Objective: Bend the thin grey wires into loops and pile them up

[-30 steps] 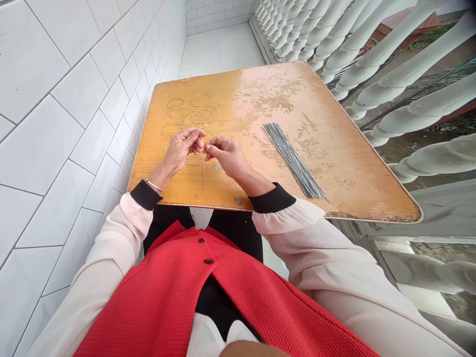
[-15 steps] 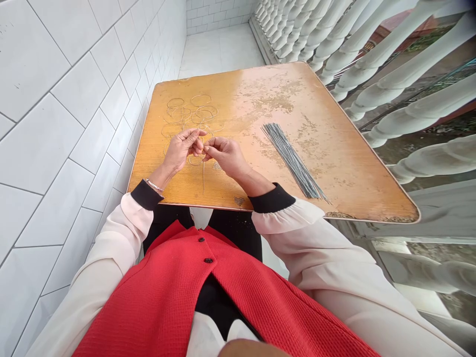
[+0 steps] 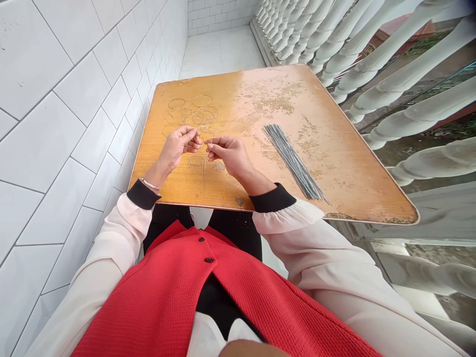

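Thin wire [image 3: 204, 173] looks light and springy, best held near its upper end; left-hand fingertips [image 3: 194, 142] and right-hand fingertips [image 3: 211, 142] curl just beside it, grip unclear.

The wooden tabletop [image 3: 334, 163] is patchily varnished, the wires [image 3: 293, 161] matt metal, the tiles [image 3: 82, 129] glossy.

Head-worn view, facing forward and down
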`<state>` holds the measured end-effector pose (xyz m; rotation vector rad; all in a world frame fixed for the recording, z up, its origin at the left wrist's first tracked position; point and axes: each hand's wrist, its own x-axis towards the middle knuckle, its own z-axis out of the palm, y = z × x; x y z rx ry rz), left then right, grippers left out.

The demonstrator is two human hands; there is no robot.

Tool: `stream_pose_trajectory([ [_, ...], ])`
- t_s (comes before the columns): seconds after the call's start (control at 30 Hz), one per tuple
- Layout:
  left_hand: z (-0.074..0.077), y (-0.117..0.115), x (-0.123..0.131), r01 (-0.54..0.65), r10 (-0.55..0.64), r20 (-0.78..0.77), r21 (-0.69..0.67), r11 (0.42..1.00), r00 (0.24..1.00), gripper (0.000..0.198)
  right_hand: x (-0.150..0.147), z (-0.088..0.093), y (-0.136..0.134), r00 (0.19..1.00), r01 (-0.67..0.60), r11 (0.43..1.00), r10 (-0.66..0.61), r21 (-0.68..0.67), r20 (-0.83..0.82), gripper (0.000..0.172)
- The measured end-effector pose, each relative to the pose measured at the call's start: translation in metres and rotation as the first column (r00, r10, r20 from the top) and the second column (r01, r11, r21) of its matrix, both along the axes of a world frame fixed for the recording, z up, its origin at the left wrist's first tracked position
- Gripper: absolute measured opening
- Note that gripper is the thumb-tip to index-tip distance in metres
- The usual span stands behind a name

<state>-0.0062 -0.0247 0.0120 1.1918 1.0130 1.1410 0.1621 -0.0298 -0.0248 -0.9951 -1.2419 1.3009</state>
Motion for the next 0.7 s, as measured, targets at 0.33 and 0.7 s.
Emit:
stream_pose_trajectory([
  [0.33, -0.007, 0.002, 0.007, 0.019, -0.011, 0.107, -0.071, 0.997, 0.994, 0.041, -0.003, 0.002, -0.005, 0.997, 0.016, 1.0, -0.017, -0.015, -0.077, 0.013],
  [0.7, -0.019, 0.006, 0.008, 0.047, -0.048, 0.204, 0.01, 0.999, 0.978, 0.036, -0.004, -0.002, -0.005, 0.99, 0.022, 1.0, -0.024, -0.019, -0.136, 0.01],
])
